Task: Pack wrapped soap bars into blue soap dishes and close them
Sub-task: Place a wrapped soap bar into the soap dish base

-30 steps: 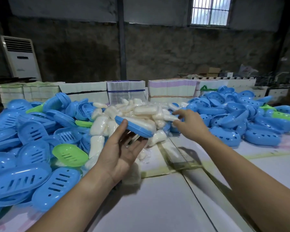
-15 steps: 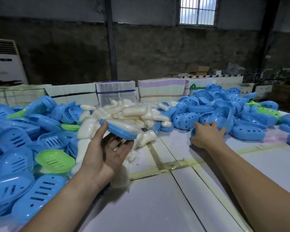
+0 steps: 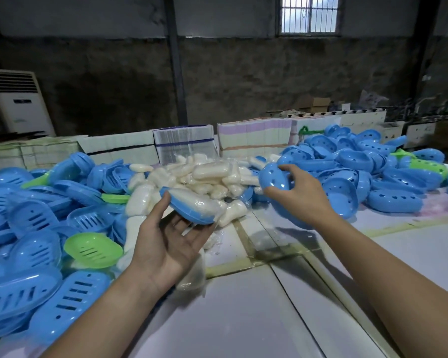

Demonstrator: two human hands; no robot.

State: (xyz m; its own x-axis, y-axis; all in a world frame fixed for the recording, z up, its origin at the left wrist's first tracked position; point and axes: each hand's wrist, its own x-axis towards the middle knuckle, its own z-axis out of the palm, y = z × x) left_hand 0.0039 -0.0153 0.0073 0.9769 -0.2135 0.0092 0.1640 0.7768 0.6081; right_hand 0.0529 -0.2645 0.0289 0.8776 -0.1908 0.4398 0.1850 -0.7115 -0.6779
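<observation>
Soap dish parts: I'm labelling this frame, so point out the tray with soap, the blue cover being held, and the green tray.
tray with soap (image 3: 192,211): head view, blue rim.
blue cover (image 3: 273,178): head view, domed outside.
green tray (image 3: 92,250): head view, slotted floor.

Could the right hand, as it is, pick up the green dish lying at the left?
Probably not: the right hand already grips a blue cover, and the left hand holding the soap-filled tray lies between it and the green dish.

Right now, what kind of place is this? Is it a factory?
Probably a small packing workshop or warehouse. Heaps of blue dishes and wrapped soaps cover a big table, with stacked packs behind and bare concrete walls.
</observation>
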